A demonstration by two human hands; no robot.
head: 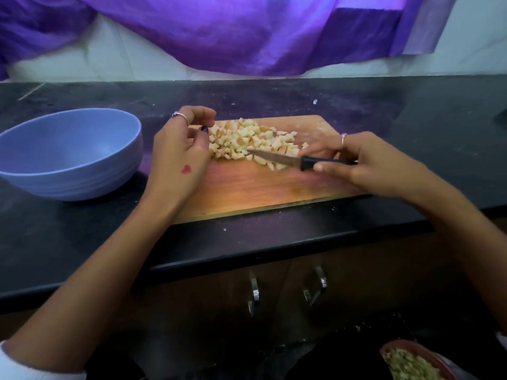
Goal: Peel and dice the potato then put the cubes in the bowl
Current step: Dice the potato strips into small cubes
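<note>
The potato is already diced: a heap of pale potato cubes (252,144) lies on the far half of the wooden cutting board (260,187), which serves as the landmark here. The blue bowl (68,154) stands just off the board's left end and looks empty — no cubes are visible inside it. The right hand (365,163) grips the black handle of the knife (288,160) over the board's right part, with the blade lying low and its tip reaching into the near edge of the heap. The left hand (178,149) hovers at the board's left end beside the heap, fingers loosely curled and holding nothing that I can see.

The step in hand seems to be moving the cubes over to the bowl. The risks: a sweep with the blade could scatter cubes onto the dark counter (411,133) past the board's far or left edge, and the left fingers sit close to the knife tip — a hasty push toward them could nick them. Lifting the board carelessly could spill the heap short of the bowl.
</note>
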